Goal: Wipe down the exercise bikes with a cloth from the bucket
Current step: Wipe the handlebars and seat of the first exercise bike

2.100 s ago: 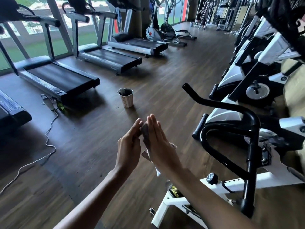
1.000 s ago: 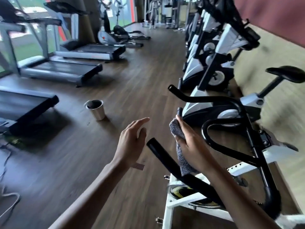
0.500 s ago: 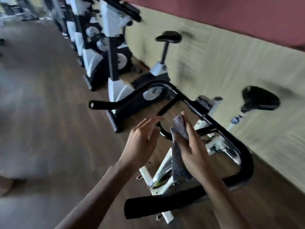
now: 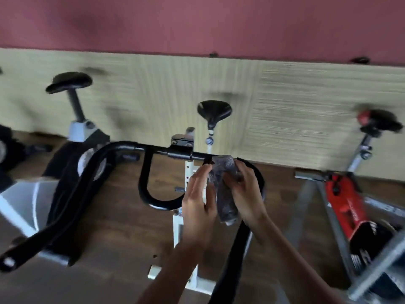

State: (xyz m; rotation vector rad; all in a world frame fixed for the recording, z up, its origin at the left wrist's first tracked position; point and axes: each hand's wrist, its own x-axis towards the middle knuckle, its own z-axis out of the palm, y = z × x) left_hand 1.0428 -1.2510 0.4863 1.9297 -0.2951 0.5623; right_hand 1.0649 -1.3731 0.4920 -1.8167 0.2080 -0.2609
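Observation:
A white exercise bike (image 4: 189,172) with black handlebars (image 4: 122,148) and a black saddle (image 4: 214,110) stands straight in front of me, facing me. My right hand (image 4: 247,191) grips a grey cloth (image 4: 225,194) just below the right bend of the handlebars. My left hand (image 4: 199,205) is beside it with fingers straight, its fingertips touching the cloth's left edge. The bucket is out of view. The picture is blurred by motion.
Another white and black bike (image 4: 72,150) stands to the left and a red and grey bike (image 4: 350,198) to the right. A beige and dark red wall (image 4: 306,95) runs behind the bikes. The floor (image 4: 114,227) is dark wood.
The view has swung right from the gym floor, treadmills and bucket to face the bike head-on. My hands with the cloth came up to the right side of the handlebars.

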